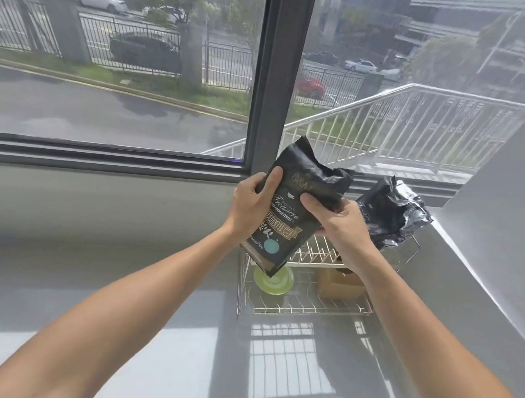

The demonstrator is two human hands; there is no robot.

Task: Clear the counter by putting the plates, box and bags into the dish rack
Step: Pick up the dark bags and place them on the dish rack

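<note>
I had the black coffee bag [297, 206] up in the middle of the frame, tilted, held above the dish rack [304, 309] and not yet resting on it. My left hand [252, 204] clamped its left edge, thumb on the printed face; my right hand [341, 223] pinched its right side, fingers [310, 201] pressed onto the foil.

Most of the job looked done. A second black bag [390, 216] already sat on the rack's upper tier at right of centre, a green plate [277, 282] stood in the lower tier below the held bag, and a brown box [338, 283] lay beside it — partly hidden by my right wrist. The grey table [129, 328] in view carried nothing else, so I judged this bag the last item, though I could not see the whole surface.
</note>
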